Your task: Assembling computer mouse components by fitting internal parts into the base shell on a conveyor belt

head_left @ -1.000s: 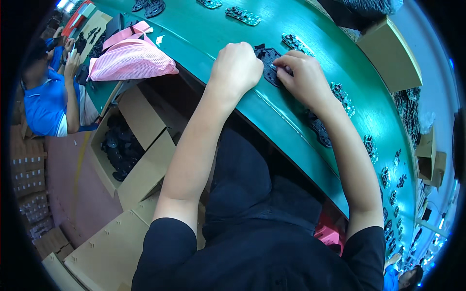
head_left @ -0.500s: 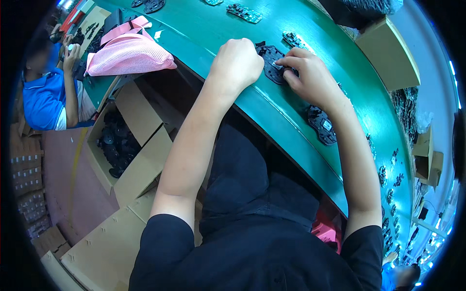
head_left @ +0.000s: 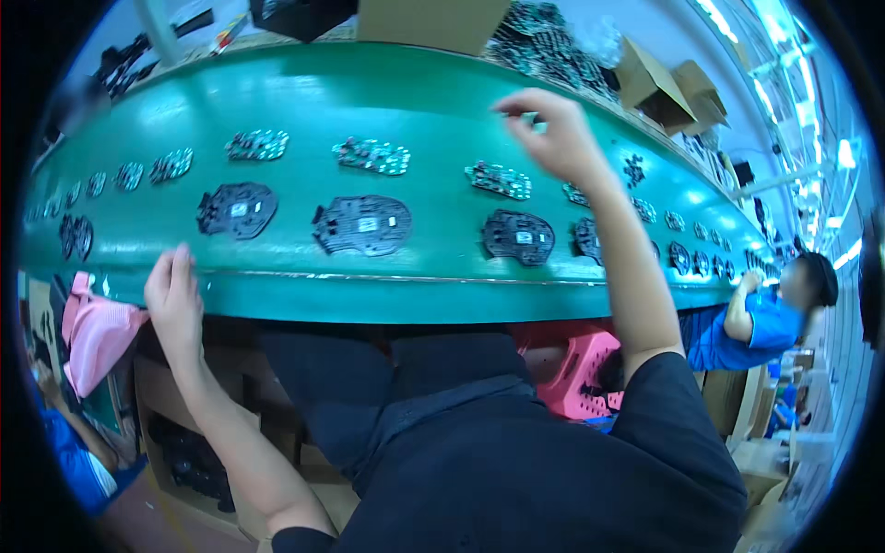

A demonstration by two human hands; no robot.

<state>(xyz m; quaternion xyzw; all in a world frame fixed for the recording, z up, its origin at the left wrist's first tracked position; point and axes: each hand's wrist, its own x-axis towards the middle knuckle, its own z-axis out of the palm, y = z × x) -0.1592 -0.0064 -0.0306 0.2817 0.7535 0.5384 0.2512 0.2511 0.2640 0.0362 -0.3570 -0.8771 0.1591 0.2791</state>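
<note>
My left hand [head_left: 175, 300] hovers at the near edge of the green bench, fingers stretched forward and close together, with nothing visible in them. Nearest to it lies a black plastic base [head_left: 238, 210] with a pale label. My right hand [head_left: 550, 136] is raised over the far side of the bench, thumb and index finger apart with a gap between them. Below it are a green circuit board [head_left: 498, 180] and another black base [head_left: 519, 238]. Between my hands rest a larger-looking black base [head_left: 364, 225] and a circuit board [head_left: 371, 156].
Rows of boards and bases run along the green bench [head_left: 442, 300] both ways. Small black parts [head_left: 634, 170] lie right of my right hand. Cardboard boxes [head_left: 653, 88] and a pile of boards [head_left: 544, 46] stand behind. A pink bag [head_left: 97, 332] hangs left; a co-worker [head_left: 765, 313] sits right.
My view has swung to the right along the bench. Both hands have come away from the black base they were on; the left drew back leftward, the right went up and outward.
</note>
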